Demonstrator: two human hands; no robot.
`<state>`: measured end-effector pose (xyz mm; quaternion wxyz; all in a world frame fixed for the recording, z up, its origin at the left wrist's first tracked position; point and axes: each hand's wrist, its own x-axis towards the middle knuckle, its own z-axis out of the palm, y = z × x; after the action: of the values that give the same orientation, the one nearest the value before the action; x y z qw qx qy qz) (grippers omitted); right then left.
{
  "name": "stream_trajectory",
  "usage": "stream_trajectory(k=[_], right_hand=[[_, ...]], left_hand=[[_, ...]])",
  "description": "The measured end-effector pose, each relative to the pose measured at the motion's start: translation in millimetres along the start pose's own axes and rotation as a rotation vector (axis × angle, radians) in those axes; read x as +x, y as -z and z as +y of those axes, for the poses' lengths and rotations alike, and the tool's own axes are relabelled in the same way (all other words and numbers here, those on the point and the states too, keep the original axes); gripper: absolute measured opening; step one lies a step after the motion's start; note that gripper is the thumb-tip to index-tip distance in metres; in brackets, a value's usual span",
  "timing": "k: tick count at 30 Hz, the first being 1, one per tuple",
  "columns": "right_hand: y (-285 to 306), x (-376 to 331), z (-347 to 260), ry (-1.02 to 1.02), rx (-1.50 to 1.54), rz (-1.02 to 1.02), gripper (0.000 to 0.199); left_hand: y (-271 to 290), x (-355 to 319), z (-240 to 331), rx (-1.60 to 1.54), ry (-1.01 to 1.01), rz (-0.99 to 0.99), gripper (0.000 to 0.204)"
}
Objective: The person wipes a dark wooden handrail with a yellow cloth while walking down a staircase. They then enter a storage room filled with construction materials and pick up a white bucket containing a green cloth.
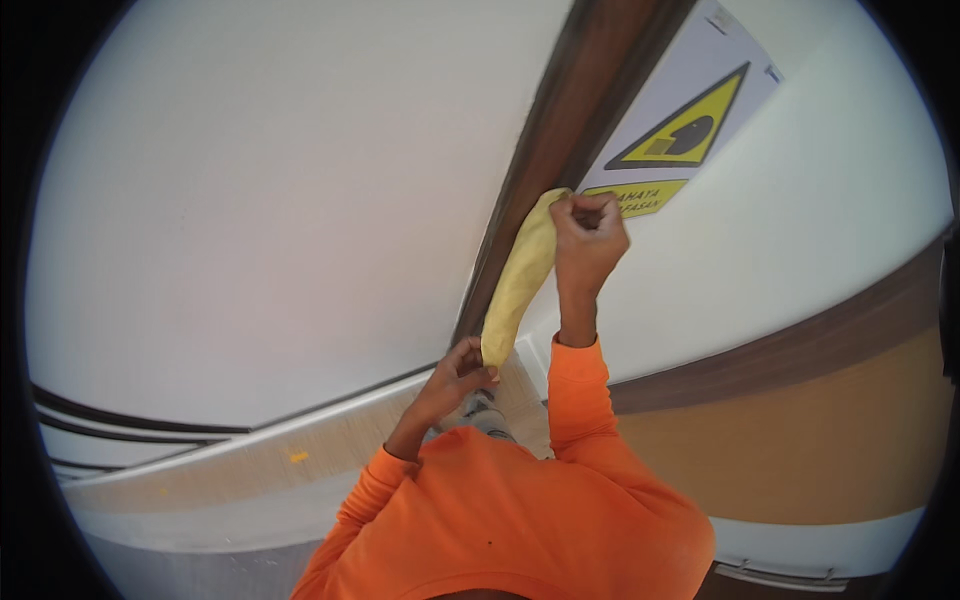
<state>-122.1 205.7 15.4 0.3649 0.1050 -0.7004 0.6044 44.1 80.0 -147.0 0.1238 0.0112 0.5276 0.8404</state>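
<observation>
A long, pale yellow folded cloth (522,275) stretches between my two hands, in front of a dark brown wooden trim strip. Its upper end is pinched in the closed fingers of my right hand (590,240), beside a sign on the wall. My left hand (455,380) grips the lower end between thumb and fingers, lower down and nearer to my body. The cloth hangs slantwise and bows slightly. I cannot tell whether it touches the trim behind it.
The dark wooden trim (590,90) runs up between a white wall panel (290,200) and a white surface bearing a warning sign (690,120) with a yellow triangle. A brown band (780,350) crosses the right side. Light flooring (300,450) shows below left.
</observation>
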Motion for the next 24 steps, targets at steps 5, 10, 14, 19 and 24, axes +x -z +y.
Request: stream_trajectory(k=[5, 10, 14, 19, 24], right_hand=[[-1, 7, -3, 0.029, 0.042, -0.023, 0.018], [2, -5, 5, 0.026, -0.006, 0.004, 0.019], [-1, 6, -6, 0.077, 0.047, 0.008, 0.018], [6, 1, -4, 0.017, 0.001, -0.012, 0.017], [2, 21, -27, 0.054, 0.071, 0.024, 0.018]], left_hand=[[0, -1, 2, 0.063, 0.019, 0.032, 0.04], [-9, -2, 9, 0.093, 0.04, 0.017, 0.04], [-6, -10, 0, 0.117, 0.09, 0.029, 0.04], [-13, -12, 6, 0.127, 0.088, 0.025, 0.041], [-10, -16, -2, 0.124, 0.069, 0.053, 0.04]])
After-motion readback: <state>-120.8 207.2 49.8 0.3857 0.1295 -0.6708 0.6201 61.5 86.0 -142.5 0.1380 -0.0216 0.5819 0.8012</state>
